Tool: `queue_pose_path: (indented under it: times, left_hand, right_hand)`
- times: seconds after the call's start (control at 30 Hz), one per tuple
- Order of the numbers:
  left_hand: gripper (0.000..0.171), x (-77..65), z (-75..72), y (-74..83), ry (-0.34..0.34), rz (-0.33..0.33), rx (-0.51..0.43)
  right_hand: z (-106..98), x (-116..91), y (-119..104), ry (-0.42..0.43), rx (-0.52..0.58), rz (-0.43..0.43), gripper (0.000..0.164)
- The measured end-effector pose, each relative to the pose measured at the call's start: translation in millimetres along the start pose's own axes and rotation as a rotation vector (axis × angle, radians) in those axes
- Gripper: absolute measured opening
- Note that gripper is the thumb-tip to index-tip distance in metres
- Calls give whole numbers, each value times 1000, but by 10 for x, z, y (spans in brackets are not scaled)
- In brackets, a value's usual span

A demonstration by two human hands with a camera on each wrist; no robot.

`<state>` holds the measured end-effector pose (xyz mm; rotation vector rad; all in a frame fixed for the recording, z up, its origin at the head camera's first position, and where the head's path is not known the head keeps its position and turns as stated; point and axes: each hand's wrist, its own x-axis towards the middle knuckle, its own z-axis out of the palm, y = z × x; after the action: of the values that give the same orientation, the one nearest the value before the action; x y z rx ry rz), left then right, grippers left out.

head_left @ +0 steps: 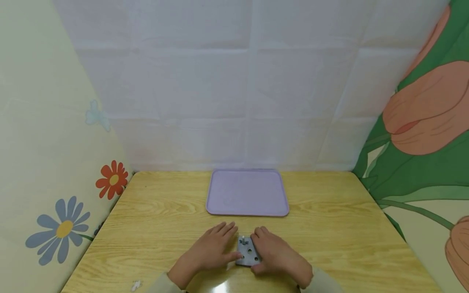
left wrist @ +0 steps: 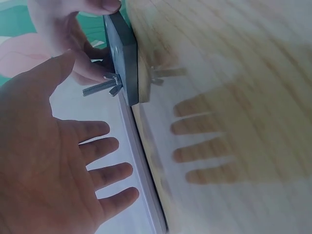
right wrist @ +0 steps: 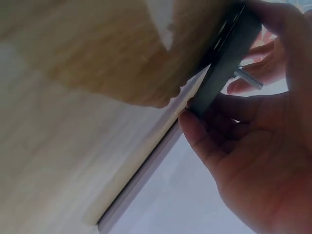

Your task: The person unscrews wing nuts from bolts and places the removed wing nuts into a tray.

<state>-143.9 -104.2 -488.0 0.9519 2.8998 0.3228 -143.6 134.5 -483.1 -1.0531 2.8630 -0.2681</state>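
A small grey plate point(head_left: 244, 249) with several holes lies on the table before me. A bolt point(right wrist: 251, 80) with a wing nut point(left wrist: 115, 85) stands up from its far end. My right hand point(head_left: 272, 250) grips the plate's right side, thumb at the near edge and fingers at the far edge, as the right wrist view shows. My left hand point(head_left: 216, 248) is on the other side with its fingers straight and spread. Its thumb reaches over the plate's near left corner in the head view, and its palm faces the bolt in the left wrist view.
Beyond the hands a shallow purple tray point(head_left: 247, 193) lies near the back of the wooden table point(head_left: 165, 203). A white sheet point(head_left: 234, 89) hangs behind it. Flower-patterned walls point(head_left: 36, 162) flank both sides. A small pale mark point(head_left: 136, 285) shows at the table's front left.
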Motion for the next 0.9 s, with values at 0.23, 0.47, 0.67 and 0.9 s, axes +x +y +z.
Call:
queue_pose_path:
  times: [0.23, 0.47, 0.67, 0.9]
  left_hand:
    - [74, 26, -36, -8, 39, -8, -64]
    - [57, 78, -99, 9, 140, -38, -128]
    - [51, 95, -123, 12, 144, -77, -210]
    - [50, 134, -136, 13, 126, -127, -488]
  right_hand:
    - [-5, -35, 73, 77, 34, 23, 73]
    - [-49, -42, 119, 137, 45, 77, 78]
    - [-86, -39, 95, 166, 77, 100, 81]
    - [-101, -42, 52, 259, 71, 60, 81]
